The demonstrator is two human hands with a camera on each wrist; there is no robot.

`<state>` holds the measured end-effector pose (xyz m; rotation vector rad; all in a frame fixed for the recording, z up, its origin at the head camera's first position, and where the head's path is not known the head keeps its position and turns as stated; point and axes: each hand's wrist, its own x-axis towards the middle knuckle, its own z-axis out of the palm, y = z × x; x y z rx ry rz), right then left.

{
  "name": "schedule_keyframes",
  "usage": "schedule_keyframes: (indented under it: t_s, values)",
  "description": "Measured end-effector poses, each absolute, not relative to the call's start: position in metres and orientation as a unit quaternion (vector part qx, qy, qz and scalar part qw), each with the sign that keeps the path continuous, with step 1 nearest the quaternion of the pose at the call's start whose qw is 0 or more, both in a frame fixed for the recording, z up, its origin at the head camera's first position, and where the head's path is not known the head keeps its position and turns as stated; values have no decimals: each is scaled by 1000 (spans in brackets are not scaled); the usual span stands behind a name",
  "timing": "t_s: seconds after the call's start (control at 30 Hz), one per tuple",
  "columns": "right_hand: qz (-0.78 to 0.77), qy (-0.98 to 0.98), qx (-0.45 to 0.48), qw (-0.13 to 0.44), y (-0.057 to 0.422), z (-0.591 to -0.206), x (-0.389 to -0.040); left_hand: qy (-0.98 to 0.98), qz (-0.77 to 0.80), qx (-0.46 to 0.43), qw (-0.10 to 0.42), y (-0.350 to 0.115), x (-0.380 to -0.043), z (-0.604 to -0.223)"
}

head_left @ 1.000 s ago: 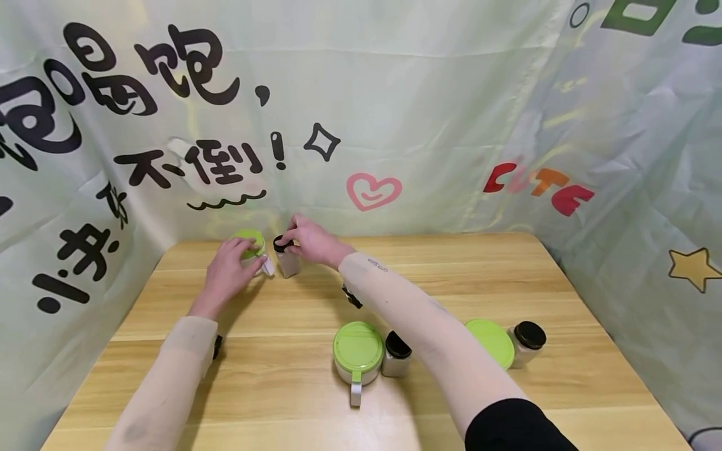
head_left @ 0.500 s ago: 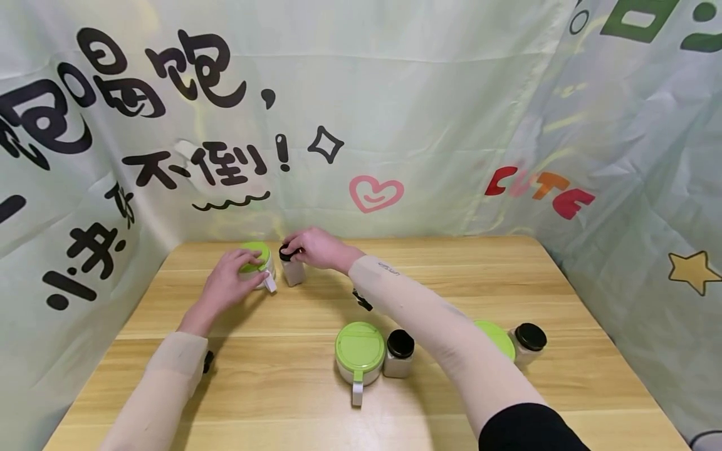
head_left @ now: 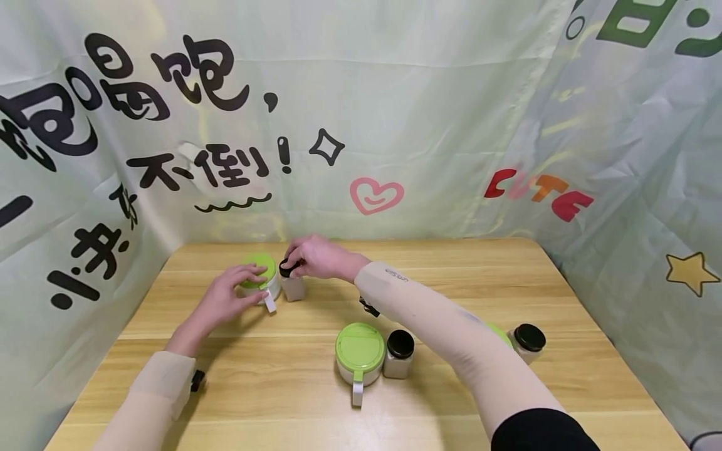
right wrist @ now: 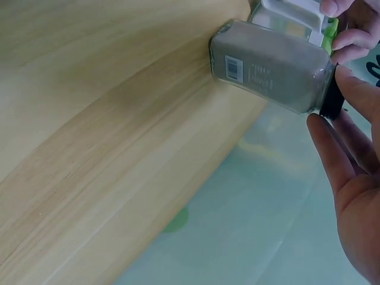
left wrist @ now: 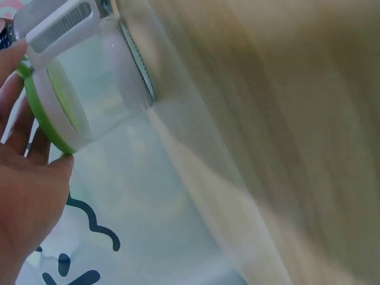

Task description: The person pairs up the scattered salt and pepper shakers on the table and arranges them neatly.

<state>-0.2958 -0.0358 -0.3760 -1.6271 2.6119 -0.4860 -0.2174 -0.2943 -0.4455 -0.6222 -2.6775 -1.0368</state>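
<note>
At the back left of the table my left hand (head_left: 225, 295) grips a round clear jar (head_left: 275, 287) by its green lid. In the left wrist view, the fingers spread round the lid's rim and the thumb lies by the white handle (left wrist: 62, 29). Right beside it, my right hand (head_left: 327, 258) pinches the black lid of a square glass spice jar (head_left: 293, 290). A pale grey-brown filling and a small barcode label (right wrist: 234, 69) show on that jar in the right wrist view. Both jars are upright, handle toward the front.
Another green-lidded jar (head_left: 360, 351) and black-lidded spice jar (head_left: 399, 357) stand side by side at the table's middle. On the right is a third spice jar (head_left: 529, 341), with a green lid (head_left: 501, 334) mostly hidden behind my right forearm. Printed cloth (head_left: 440, 125) hangs round the table (head_left: 271, 401).
Both hands have drawn the green-lidded jar and the spice jar a little toward the front of the table. The other jars have stayed where they were.
</note>
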Motion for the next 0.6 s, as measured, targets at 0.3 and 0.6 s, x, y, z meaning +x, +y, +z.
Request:
schedule_keyframes:
  t_s: [0.3,0.6]
  values:
    - [-149,832,-533,25,-34,-375,-282,-895,-355,-244,115,-297,-200,-448]
    - [-155,819,-552,30,-36,-374,-264,-884,-387,-240,101,-305,-180,-450]
